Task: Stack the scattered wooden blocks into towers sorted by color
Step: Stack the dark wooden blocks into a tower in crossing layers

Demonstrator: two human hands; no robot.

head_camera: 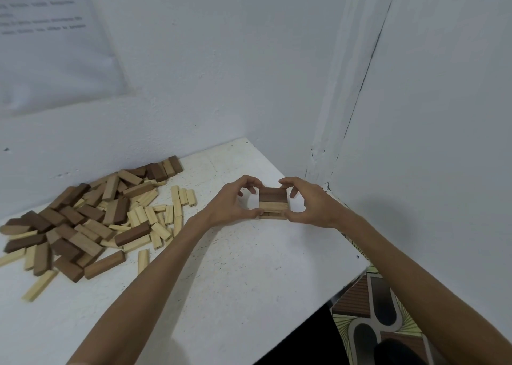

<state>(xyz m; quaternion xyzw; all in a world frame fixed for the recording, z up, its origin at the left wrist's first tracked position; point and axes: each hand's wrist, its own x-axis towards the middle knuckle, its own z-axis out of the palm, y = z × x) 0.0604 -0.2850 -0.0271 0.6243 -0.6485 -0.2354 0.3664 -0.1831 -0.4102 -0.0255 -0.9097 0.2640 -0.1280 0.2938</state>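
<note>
Stack (pixel 273 204) of wooden blocks stands on the white table (pixel 221 281), near its far right corner, close to where two walls meet. We note at least two layers. The top layer shows dark brown wood on its far half and pale wood on its near half, and a lower layer shows at the front edge.

Both hands hold it. The left hand (pixel 234 202) grips the left side, thumb against the near lower edge, fingers curled toward the far top corner. The right hand (pixel 309 202) mirrors this on the right side. We find each grip narrow, closed on the stack.

The loose pile (pixel 83 220) of dark, mid-brown and pale blocks lies well apart, on the left part of the table against the wall (pixel 221 73). A printed sheet (pixel 55 46) hangs on that wall, its text too blurred to read. Patterned flooring (pixel 385 309) shows past the table's right edge.
</note>
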